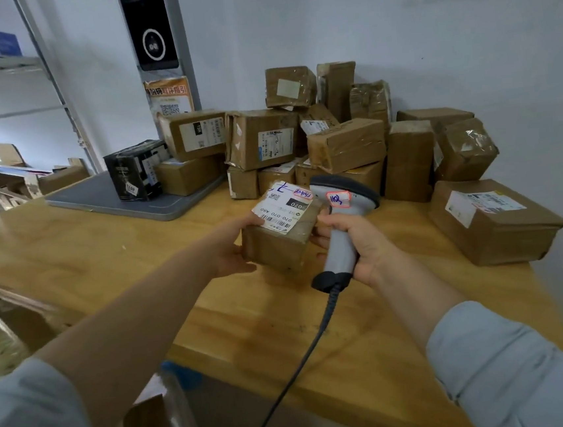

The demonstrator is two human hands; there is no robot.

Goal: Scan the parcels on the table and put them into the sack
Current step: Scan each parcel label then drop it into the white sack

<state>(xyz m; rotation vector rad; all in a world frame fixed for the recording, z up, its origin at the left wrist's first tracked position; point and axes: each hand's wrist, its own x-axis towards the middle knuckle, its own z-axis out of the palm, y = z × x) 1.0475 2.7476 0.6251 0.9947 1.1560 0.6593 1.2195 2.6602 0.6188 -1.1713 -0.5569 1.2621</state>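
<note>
Both hands are busy: I see my left hand (233, 249) gripping a brown parcel (281, 244) (white label up), right hand (362, 243) clamped round the scanner (340, 228).

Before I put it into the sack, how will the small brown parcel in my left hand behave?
Probably stiff: the small parcel is a taped cardboard box with square edges. Likely light, since the left hand holds it by one side. With flat faces it should not roll; the glossy tape might slip.

Dim, soft light (edges warped), slight blur
</note>
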